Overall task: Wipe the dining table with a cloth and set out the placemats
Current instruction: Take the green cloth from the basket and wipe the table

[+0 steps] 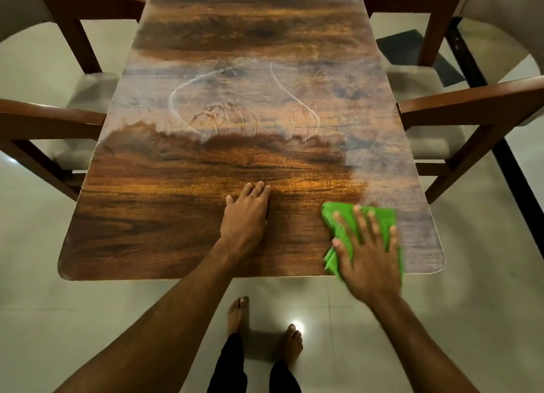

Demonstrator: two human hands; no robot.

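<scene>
A long wooden dining table (182, 204) runs away from me, dark and glossy near me, with a dull, dusty band and pale curved streaks across its middle. My right hand (368, 251) lies flat with spread fingers on a green cloth (341, 216), pressing it on the table's near right corner. My left hand (247, 213) rests flat on the wood to the left of the cloth, fingers straight and together. No placemats are in view.
Wooden chairs with pale cushions stand along both sides: two on the left (59, 121) and two on the right (459, 107). A dark mat (406, 45) lies on the tiled floor at the right. My bare feet (238, 316) stand just before the table's near edge.
</scene>
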